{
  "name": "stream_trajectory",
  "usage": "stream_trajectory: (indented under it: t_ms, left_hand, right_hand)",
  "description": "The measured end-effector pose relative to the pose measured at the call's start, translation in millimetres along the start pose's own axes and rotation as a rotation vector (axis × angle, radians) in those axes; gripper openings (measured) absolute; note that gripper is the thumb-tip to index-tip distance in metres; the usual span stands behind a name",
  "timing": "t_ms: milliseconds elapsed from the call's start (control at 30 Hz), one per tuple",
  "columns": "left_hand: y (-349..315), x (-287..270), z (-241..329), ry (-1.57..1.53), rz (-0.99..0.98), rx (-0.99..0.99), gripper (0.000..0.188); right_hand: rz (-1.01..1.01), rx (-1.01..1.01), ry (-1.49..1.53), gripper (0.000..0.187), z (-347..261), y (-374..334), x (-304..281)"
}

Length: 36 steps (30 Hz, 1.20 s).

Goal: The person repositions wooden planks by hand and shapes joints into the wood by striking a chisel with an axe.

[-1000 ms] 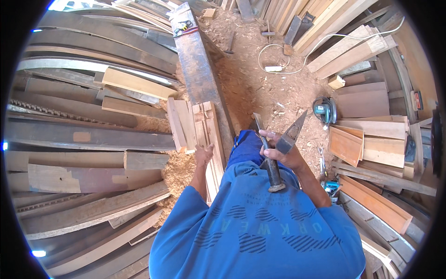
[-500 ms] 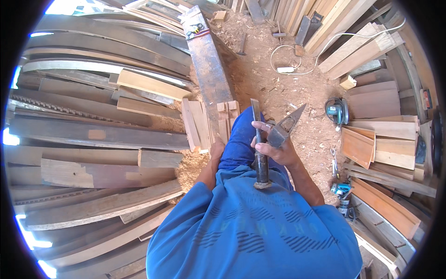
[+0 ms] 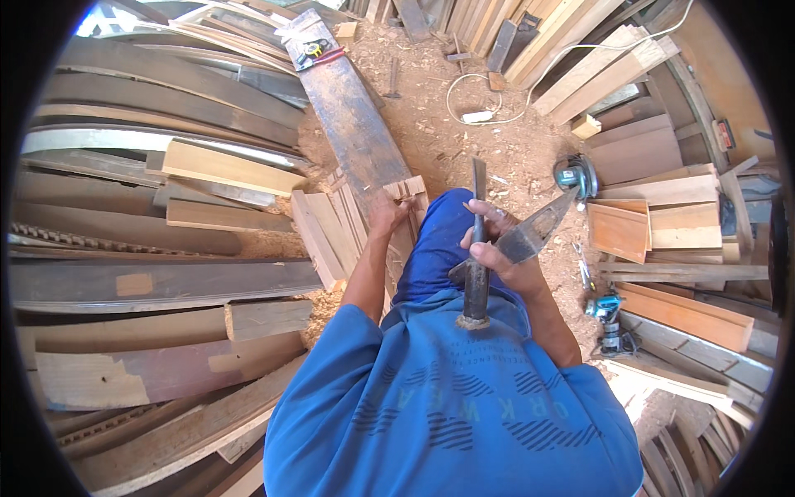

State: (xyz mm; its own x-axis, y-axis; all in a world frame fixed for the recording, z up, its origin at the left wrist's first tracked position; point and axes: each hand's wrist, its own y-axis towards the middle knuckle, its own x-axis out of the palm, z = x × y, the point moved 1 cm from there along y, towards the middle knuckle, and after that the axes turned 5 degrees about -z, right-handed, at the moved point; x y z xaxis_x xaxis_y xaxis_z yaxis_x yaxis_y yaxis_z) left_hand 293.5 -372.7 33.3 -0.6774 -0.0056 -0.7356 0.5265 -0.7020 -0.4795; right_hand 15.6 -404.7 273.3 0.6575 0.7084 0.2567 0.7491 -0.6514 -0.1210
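My hands are apart. Near the middle of the frame, my left hand (image 3: 387,214) touches the notched timber (image 3: 412,187), fingers bent over its end; I cannot tell whether they grip it. That timber lies at the near end of the long, worn desk (image 3: 348,124), which slants toward the upper left. Right of centre, my right hand (image 3: 507,244) is clamped around a chisel (image 3: 476,286), blade toward the top of the frame, and a dark, triangular metal tool (image 3: 534,232) that points to the upper right. I see no readable mark on either. My blue shirt (image 3: 331,414), filling the bottom centre, carries the clearest writing: a row of large, pale letters among dark striped shapes, with smaller, fainter lines above. At the right, the green power saw (image 3: 571,177) and a small red-and-dark object (image 3: 726,134) are too small for any label to be read.
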Motion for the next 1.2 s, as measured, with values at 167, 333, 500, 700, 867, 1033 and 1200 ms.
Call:
stream_trajectory:
  t_ms: [167, 333, 500, 700, 867, 1033, 1200]
  left_hand:
    - [23.6, -1.8, -62.9, 0.011, -0.032, 0.320, 0.045]
    - [-9.8, -28.6, -38.3, -0.077, 0.141, 0.372, 0.027]
    - [-17.0, -34.0, 2.8, 0.112, 0.269, 0.765, 0.020]
    - [16.8, -10.6, -43.0, 0.174, -0.031, 0.936, 0.012]
    - [0.5, -64.1, -72.7, 0.430, -0.007, 0.463, 0.024]
    - [-20.0, -55.6, -15.2, 0.196, 0.262, 0.482, 0.052]
    - [27.7, -38.9, 11.9, 0.310, -0.018, 0.476, 0.063]
  right_hand:
    - [0.057, 0.038, -0.012, 0.061, -0.9, -0.5, 27.4]
    - [0.119, 0.044, -0.080, 0.062, 1.1, 0.3, 43.4]
    - [0.124, 0.080, -0.131, 0.063, -5.6, 3.7, 57.1]
    - [0.102, 0.099, -0.203, 0.067, -4.8, 3.3, 66.1]
    - [0.180, 0.079, -0.153, 0.063, 1.0, -3.5, 48.7]
    - [0.211, 0.067, -0.122, 0.059, -2.0, -3.1, 47.3]
    - [0.192, 0.072, -0.100, 0.058, 0.3, -4.5, 50.2]
